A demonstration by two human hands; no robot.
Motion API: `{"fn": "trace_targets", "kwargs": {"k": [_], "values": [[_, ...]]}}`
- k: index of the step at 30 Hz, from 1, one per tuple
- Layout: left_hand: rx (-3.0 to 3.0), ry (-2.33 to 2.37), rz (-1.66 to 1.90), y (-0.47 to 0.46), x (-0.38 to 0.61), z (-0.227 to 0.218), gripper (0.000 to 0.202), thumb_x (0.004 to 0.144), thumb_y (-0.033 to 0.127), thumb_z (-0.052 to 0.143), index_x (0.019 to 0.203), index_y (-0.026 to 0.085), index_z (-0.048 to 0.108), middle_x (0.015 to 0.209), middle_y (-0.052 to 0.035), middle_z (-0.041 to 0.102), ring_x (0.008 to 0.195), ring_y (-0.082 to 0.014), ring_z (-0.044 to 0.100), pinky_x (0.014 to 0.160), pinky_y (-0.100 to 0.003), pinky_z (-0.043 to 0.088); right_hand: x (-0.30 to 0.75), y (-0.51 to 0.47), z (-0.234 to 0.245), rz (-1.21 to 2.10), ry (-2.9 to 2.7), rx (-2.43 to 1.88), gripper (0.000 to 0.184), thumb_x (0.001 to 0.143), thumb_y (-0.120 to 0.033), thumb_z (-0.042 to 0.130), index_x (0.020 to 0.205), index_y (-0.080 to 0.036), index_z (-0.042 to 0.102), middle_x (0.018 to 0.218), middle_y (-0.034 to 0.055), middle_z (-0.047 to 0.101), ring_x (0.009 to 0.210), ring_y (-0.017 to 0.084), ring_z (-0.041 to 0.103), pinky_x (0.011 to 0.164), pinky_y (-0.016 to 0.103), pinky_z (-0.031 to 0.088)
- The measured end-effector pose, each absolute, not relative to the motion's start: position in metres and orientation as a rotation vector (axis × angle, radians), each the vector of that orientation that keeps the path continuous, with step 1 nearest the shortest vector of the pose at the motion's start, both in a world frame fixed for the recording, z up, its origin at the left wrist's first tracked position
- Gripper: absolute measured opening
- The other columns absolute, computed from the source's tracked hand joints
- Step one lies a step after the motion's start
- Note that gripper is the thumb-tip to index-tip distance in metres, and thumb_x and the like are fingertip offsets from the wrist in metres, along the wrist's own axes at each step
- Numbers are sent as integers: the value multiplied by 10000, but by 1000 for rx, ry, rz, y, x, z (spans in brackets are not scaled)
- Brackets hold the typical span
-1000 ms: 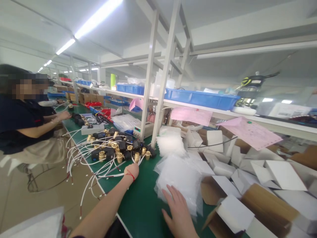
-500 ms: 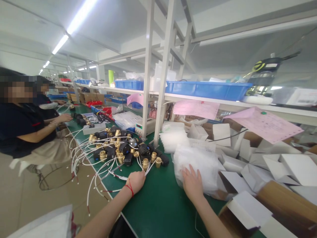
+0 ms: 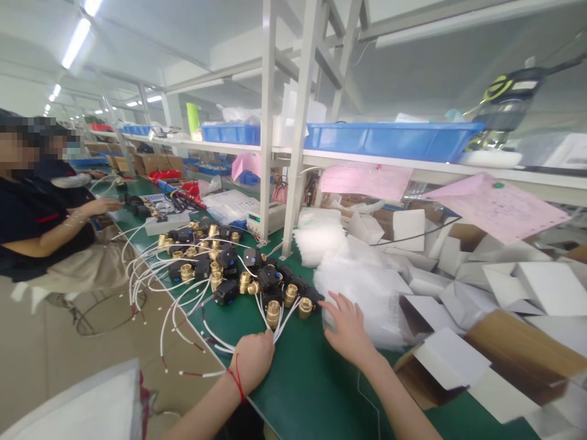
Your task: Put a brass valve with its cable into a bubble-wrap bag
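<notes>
My left hand [image 3: 253, 360] is closed around a bundle of white cables [image 3: 279, 324] that run up to brass and black valves [image 3: 273, 310] on the green bench [image 3: 298, 385]. A red string circles that wrist. My right hand [image 3: 347, 327] lies with fingers spread on the edge of a heap of clear plastic bags [image 3: 362, 287], its fingertips close to the nearest brass valve [image 3: 305, 307]. Several more valves [image 3: 206, 263] with white leads lie in a cluster further left along the bench.
Flat white and brown cartons [image 3: 481, 305] pile up on the right. White shelf posts [image 3: 293, 153] rise behind the valves, carrying blue bins [image 3: 389, 139] and pink papers [image 3: 493, 208]. A seated person [image 3: 41, 220] works at the left. A white meter box [image 3: 266, 219] stands by the post.
The view has tilted down and shifted. My left hand has drawn the cables and valves toward me. My right hand slid left across the bags toward the valves.
</notes>
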State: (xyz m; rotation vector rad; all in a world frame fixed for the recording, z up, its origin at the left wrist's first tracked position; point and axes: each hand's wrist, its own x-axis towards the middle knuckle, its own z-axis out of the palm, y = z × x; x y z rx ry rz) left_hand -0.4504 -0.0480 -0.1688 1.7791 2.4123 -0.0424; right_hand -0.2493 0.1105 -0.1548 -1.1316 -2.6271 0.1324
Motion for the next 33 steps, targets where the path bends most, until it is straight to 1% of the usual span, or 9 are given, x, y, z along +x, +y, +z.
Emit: {"fn": "trace_targets", "kwargs": {"k": [6,10,16,20,23,26,29,31,33], "values": [[1786,2341,-92,-68,-428,-167,381,959,90,298,1072,107,662,936,-193,757,897,-350,761,785,-473,601,-256,65,-147,222,-2380,-516,439,921,-154,484,1347,-198,580,1455,146,533,1397,278,456,1219,594,303],[1809,2253,-139,-87,-426,-156,359,1003,173,314,1097,127,658,983,-177,767,928,-355,758,829,-492,599,-263,57,-155,336,-2500,-568,562,872,-112,535,1430,-176,528,1491,159,499,1382,290,458,1152,525,432],[1749,2219,-255,-113,-428,-143,368,1015,188,308,1171,128,636,1072,-178,759,1008,-362,739,877,-503,583,-263,42,-154,259,-2637,-697,241,890,-67,632,1092,-177,703,1146,92,676,1132,289,563,985,460,525],[1803,2150,-244,-129,-430,-148,402,1024,221,274,1142,139,649,1033,-170,762,966,-377,740,837,-511,570,-257,21,-160,156,-2607,-722,260,856,-31,678,1076,-169,690,1074,92,669,1041,306,574,886,485,562],[1830,2146,33,-141,-436,-155,368,1038,362,340,967,188,656,930,-106,751,878,-322,736,784,-439,561,-250,8,-171,123,-2543,-726,238,824,26,673,984,-150,684,981,97,639,964,303,574,834,483,588],[1807,2269,609,-142,-443,-163,305,957,477,549,838,199,589,882,-60,679,832,-248,682,754,-369,560,-241,-4,-176,173,-2501,-714,216,832,41,650,920,-155,656,942,92,608,955,300,564,830,486,598],[1878,2436,1151,-125,-444,-173,345,913,482,632,1094,189,627,1148,-128,645,1073,-299,643,930,-479,565,-230,-16,-176,291,-2465,-719,242,817,64,639,915,-157,628,945,90,597,962,302,552,822,496,595],[2007,2492,1232,-107,-440,-180,534,892,468,682,1346,215,561,1427,-181,522,1295,-369,541,1044,-582,509,-220,-26,-175,371,-2425,-717,289,796,103,602,924,-156,611,964,91,596,974,300,542,823,490,585],[2155,2458,1204,-88,-437,-189,586,917,396,670,1453,245,489,1580,-189,374,1431,-397,423,1107,-614,463,-208,-36,-176,427,-2364,-705,308,809,115,553,939,-161,592,989,91,595,974,287,531,813,465,567]]}}
